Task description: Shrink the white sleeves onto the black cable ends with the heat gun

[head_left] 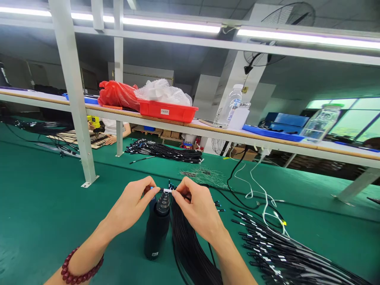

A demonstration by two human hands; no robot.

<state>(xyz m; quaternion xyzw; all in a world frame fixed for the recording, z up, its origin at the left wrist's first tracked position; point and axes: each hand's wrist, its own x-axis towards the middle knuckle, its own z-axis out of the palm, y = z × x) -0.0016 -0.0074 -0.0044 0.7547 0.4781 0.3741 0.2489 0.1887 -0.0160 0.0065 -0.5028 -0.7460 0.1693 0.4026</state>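
Note:
Both hands meet at the middle of the view, pinching a thin black cable with a white sleeve (pixel 168 190) on it. My left hand (pixel 130 204) has its thumb and fingertips closed at the left end; my right hand (pixel 198 209) grips just right of the sleeve. Directly below stands a black cylindrical tool that looks like a hot-air gun (pixel 157 233), its stepped nozzle (pixel 163 204) pointing up at the sleeve. A gap between nozzle and sleeve is hard to make out. A thick bundle of black cables (pixel 185 241) runs under my right hand toward the front edge.
Many black cables with white sleeves (pixel 276 253) lie at the right. Another cable bundle (pixel 166 151) lies behind. White cords (pixel 265 198) trail from the shelf (pixel 190 126), which holds a red tray (pixel 166 112). A shelf post (pixel 78 118) stands left; a co-worker's hand (pixel 111 139) shows beyond.

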